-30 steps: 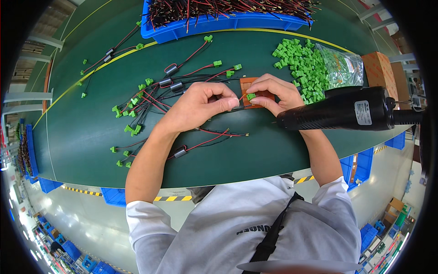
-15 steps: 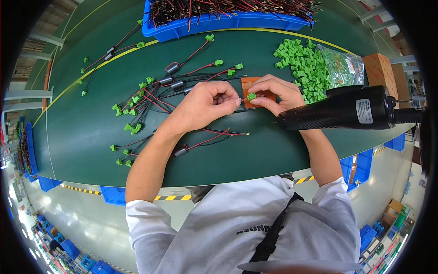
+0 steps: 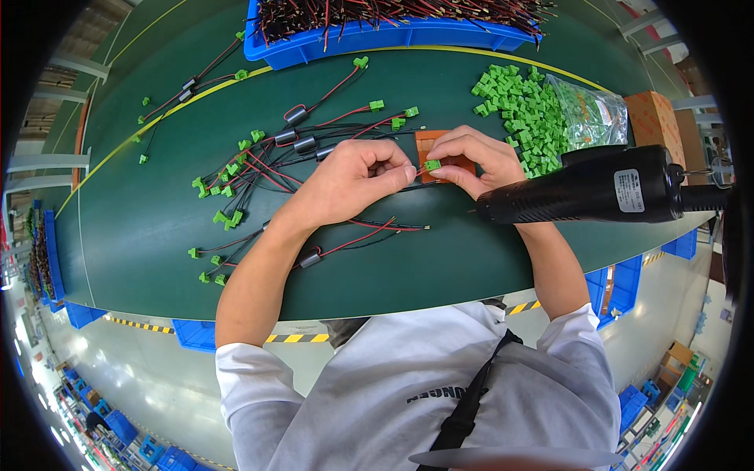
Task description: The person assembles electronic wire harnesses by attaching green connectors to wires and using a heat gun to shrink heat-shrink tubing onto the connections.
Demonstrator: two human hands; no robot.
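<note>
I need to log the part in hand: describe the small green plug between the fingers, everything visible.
The green plug is a small blocky piece, bright green and plastic-looking, the same kind as the loose heap farther right on the table. It sits just above the dark green table, in front of a small orange-brown block. The right hand pinches it with thumb and forefinger; the left hand meets it from the other side, fingertips touching or nearly so. Thin dark wires run beneath it. Its openings and any screws are too small to make out.
</note>
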